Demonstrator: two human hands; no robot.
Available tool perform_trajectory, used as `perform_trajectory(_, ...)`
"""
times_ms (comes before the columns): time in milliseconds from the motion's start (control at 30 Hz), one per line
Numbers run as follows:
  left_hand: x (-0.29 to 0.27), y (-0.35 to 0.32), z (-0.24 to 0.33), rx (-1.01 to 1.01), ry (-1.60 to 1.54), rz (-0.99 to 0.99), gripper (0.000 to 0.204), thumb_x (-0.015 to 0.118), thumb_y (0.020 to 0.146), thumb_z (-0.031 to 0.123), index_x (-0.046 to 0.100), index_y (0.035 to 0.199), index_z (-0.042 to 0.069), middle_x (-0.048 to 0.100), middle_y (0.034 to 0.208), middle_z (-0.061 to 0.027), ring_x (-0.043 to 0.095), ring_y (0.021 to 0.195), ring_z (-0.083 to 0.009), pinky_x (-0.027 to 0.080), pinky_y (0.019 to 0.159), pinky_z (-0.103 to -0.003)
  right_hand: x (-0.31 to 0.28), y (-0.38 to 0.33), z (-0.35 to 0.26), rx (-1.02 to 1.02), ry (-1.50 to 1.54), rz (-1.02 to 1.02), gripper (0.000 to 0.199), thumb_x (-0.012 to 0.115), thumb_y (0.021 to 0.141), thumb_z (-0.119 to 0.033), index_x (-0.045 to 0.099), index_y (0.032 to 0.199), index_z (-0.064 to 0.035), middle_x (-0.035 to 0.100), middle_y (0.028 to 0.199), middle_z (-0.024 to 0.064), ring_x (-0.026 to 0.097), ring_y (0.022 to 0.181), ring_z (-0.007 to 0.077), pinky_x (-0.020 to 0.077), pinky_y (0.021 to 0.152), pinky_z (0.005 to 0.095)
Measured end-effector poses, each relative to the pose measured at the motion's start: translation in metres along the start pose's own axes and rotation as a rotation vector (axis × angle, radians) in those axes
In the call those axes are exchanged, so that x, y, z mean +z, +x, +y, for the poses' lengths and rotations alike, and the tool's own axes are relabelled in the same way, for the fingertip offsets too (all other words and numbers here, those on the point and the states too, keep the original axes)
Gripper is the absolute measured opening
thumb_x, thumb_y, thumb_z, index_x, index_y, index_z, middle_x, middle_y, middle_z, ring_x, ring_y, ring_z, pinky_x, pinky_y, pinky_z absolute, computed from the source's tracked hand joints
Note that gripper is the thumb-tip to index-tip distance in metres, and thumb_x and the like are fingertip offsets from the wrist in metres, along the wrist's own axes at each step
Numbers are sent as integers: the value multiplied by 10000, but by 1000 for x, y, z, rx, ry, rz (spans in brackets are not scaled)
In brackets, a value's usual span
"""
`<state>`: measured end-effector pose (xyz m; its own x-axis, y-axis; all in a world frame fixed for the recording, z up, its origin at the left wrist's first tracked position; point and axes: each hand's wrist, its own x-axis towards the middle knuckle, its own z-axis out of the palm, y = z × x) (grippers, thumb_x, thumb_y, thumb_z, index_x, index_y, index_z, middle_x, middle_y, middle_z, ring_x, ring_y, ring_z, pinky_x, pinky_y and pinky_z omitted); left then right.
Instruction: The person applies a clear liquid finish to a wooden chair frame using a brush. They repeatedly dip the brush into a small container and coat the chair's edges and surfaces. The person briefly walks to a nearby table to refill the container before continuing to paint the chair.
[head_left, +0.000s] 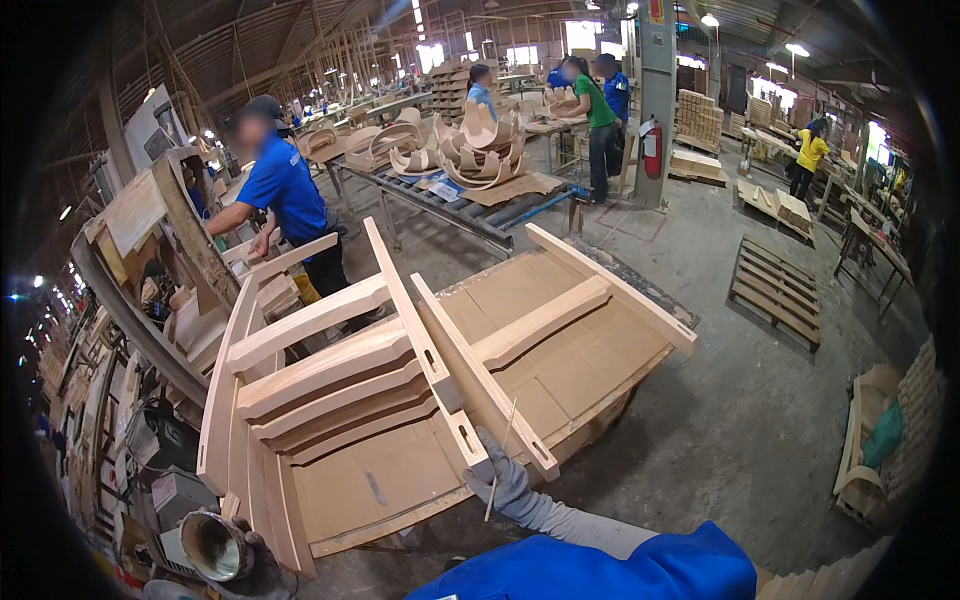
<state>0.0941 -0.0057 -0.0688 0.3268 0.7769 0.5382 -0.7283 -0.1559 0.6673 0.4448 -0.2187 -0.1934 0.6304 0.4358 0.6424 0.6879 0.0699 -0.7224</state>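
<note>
My right hand (512, 492), in a grey glove, is closed around a thin wooden stick (508, 432), which stands nearly upright. It is beside the slotted end of a pale wooden frame (325, 370); whether the glove touches the wood I cannot tell. At the lower left, my left hand (266, 562), in a dark glove, grips a round metal can (222, 548) with a stained inside. The frames have long side rails and curved crosspieces, several lying stacked. A second frame (545, 330) lies to their right, with slots in its near rail end.
Brown cardboard (375, 488) covers the worktable under the frames. A co-worker in a blue shirt (290, 190) stands beyond at the left. Behind is a roller conveyor (470, 215) with curved wooden parts. A pallet (777, 290) lies on the floor at right; a column (655, 100) carries a fire extinguisher.
</note>
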Motion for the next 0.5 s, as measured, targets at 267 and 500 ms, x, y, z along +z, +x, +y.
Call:
perform_trajectory(267,-2,-8,-2,-17,-143,-86,502,465,922,341,365,1365,127,406,1372,-108,365,1259,-363,441,938,-473,-1,1,-1,14,34,-6,742,724,717,-172,364,1350,-31,614,1088,178,659,746,287,511,615,328)
perform_trajectory(500,-24,-15,-1,-1,-58,-48,507,458,921,356,365,1363,124,412,1367,-107,402,1240,-336,457,921,-476,-2,0,-2,50,99,-38,719,703,744,-147,345,1353,-14,580,1151,196,643,931,286,513,729,321)
